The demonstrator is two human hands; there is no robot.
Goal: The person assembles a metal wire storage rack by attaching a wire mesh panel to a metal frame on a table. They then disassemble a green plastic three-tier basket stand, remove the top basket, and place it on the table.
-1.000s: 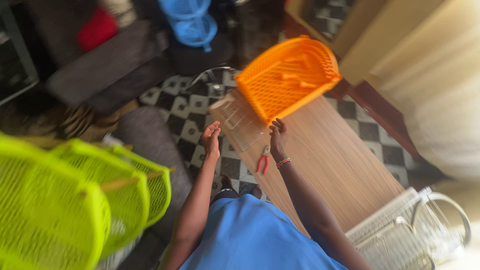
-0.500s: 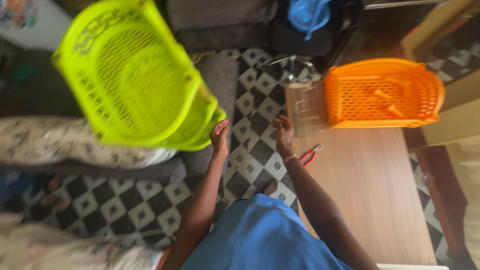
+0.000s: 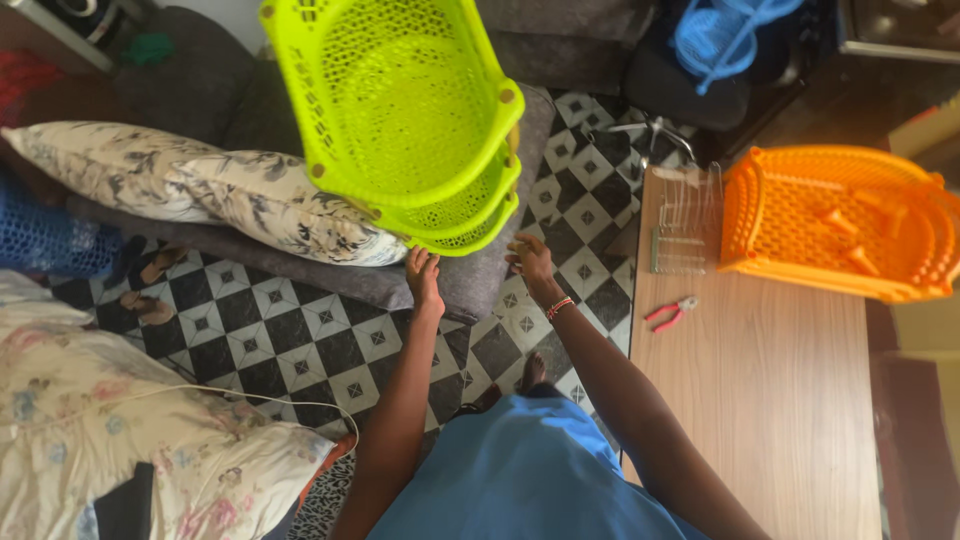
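A lime-green plastic tiered rack stands on a grey sofa in front of me. My left hand is open just under its lowest tier, fingertips close to the rim. My right hand is also open, a little right of the rack's lower edge, holding nothing; a beaded bracelet is on that wrist. To the right, on a wooden table, lie an orange plastic basket, a clear plastic rack piece and red-handled pliers.
Floral pillows lie on the grey sofa at left. A floral cushion with a cable fills the lower left. Blue plastic baskets sit at the top right. Sandals rest on the black-and-white tiled floor.
My view has swung left from the table toward the sofa. The green rack now sits centred before me, and both hands have moved away from the table toward its lower edge.
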